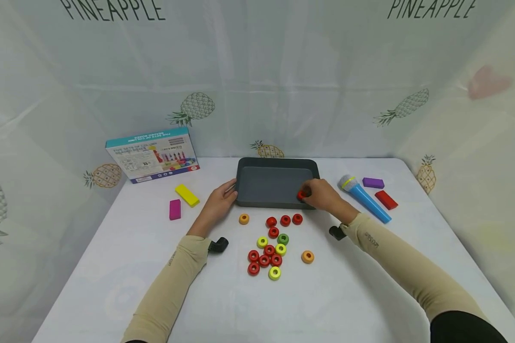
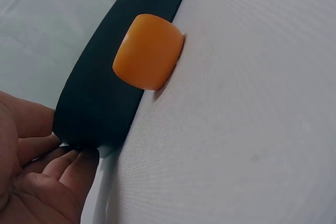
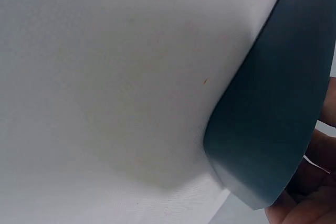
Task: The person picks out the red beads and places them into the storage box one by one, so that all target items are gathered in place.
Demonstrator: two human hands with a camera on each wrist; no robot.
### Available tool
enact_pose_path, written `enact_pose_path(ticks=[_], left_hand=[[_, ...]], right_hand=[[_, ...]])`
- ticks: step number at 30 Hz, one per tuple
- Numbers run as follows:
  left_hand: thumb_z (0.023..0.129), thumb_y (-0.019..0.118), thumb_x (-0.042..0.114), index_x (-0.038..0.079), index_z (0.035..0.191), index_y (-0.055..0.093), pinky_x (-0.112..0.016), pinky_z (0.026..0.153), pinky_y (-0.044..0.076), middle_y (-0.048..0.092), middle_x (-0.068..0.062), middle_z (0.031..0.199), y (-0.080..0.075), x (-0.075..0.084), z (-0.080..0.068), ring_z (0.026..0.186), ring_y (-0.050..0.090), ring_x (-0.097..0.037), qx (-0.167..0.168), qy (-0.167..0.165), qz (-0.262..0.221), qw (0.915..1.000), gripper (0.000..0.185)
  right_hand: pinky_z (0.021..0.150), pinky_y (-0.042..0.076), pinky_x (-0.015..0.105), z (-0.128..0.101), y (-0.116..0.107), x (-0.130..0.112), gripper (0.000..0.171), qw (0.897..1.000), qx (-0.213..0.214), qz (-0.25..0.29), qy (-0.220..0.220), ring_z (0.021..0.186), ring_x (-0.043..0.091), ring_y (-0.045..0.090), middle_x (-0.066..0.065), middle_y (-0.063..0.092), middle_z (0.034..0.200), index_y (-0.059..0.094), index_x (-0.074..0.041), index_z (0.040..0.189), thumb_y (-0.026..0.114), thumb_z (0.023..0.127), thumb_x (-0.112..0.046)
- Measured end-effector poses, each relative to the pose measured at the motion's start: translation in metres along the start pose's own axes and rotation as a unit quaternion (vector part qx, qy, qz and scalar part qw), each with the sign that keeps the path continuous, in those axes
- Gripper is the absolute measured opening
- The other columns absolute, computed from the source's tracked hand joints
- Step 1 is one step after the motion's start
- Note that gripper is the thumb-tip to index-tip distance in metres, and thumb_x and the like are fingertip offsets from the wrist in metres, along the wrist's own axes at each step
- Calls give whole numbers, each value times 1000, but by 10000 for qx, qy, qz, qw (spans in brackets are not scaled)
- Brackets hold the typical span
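Observation:
A dark grey rectangular tray (image 1: 266, 183) lies at the back of the white table. My left hand (image 1: 218, 202) holds its left edge; in the left wrist view the fingers (image 2: 79, 174) curl at the tray's corner. Over the tray's front right corner, my right hand (image 1: 324, 194) pinches a red ring-shaped bead (image 1: 300, 195). The right wrist view shows that hand's fingers (image 3: 310, 182) behind the tray wall (image 3: 257, 124), with the held bead hidden. An orange bead (image 2: 148, 51) sits close to the tray's front side, near my left hand.
Several red, yellow and green beads (image 1: 269, 250) lie before the tray, with another orange bead (image 1: 307, 257) to their right. A toy microphone (image 1: 365, 197), purple block (image 1: 373, 183) and red block (image 1: 386, 200) lie right; yellow block (image 1: 187, 195), magenta block (image 1: 175, 209) and printed box (image 1: 154, 155) left.

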State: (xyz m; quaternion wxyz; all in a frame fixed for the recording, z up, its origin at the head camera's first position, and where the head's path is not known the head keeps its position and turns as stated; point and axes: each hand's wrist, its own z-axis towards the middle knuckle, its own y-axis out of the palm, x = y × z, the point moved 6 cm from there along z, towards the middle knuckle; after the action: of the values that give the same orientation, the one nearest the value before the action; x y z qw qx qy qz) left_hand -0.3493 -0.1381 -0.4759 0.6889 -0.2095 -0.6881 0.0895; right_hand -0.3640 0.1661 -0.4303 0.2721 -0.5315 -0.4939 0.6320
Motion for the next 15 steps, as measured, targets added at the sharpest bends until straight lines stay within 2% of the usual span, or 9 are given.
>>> enact_pose_path(ticks=[15], left_hand=[[107, 52, 25, 20, 158, 38, -41, 120, 39, 37, -6, 164, -1, -2, 2, 145, 46, -22, 56, -17, 175, 9998, 54]], right_hand=[[84, 62, 43, -1, -6, 1, 33, 9995, -3, 213, -241, 96, 28, 70, 17, 74, 106, 69, 2, 119, 75, 88, -9]])
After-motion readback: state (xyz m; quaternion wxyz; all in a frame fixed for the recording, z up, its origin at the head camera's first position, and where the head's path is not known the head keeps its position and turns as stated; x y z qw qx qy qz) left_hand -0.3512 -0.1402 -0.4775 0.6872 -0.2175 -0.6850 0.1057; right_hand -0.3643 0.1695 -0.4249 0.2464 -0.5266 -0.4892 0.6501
